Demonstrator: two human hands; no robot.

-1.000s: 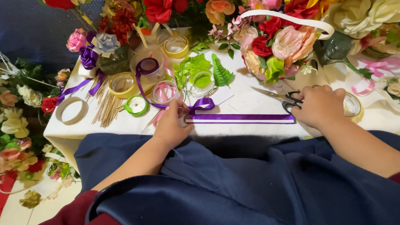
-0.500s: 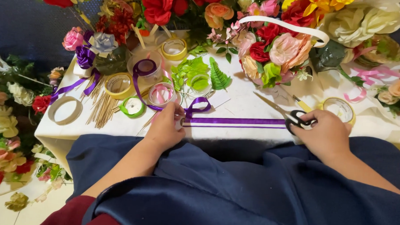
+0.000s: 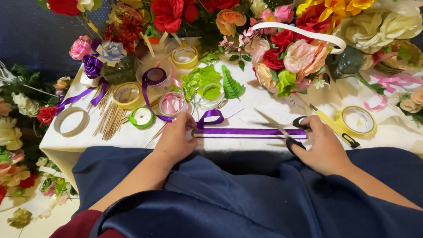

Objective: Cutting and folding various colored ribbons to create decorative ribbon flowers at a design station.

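Observation:
A purple ribbon (image 3: pixel 248 132) lies stretched flat along the near edge of the white table (image 3: pixel 268 102), folded back on itself with a loop at its left end. My left hand (image 3: pixel 175 139) pinches that left end against the table. My right hand (image 3: pixel 320 146) holds black-handled scissors (image 3: pixel 288 131) at the ribbon's right end, blades pointing left and up. The ribbon runs up to a purple spool (image 3: pixel 154 77) further back.
Several tape and ribbon rolls (image 3: pixel 128 95) and a bundle of thin wooden sticks (image 3: pixel 110 118) lie at the left. Artificial flowers (image 3: pixel 288 56) crowd the back edge. A yellow utility knife (image 3: pixel 333 125) and a yellow roll (image 3: pixel 356 120) lie at the right. More flowers (image 3: pixel 9 126) fill the floor at left.
My right hand has moved left with the scissors to the ribbon's right end. My left hand stays on the left end of the ribbon.

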